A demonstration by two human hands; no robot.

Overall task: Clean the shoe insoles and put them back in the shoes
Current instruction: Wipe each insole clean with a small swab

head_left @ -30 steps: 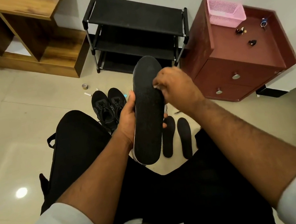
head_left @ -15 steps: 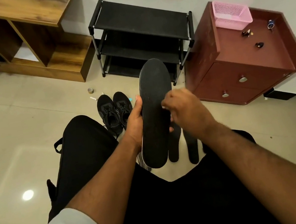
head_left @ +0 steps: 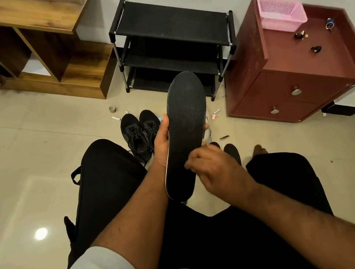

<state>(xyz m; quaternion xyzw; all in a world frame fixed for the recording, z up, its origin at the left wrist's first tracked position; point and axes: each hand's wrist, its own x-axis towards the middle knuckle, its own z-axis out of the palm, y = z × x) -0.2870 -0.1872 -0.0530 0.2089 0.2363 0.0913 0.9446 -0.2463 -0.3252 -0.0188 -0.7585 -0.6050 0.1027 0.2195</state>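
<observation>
Between both hands' fingers [head_left: 198, 157], insole [head_left: 185, 130] stands upright.

Floor insoles [head_left: 233, 152] partly behind right hand [head_left: 218, 169].

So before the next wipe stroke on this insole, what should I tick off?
1. Left hand grips insole at its edge: ok.
2. Right hand at the heel end: ok.
3. Cloth or wipe under right fingers: cannot tell.
4. Insole surface clean: not ok, pale specks show.
5. Shoes on floor, within reach: ok.
6. Other insoles on floor, mostly hidden: cannot tell.
</observation>
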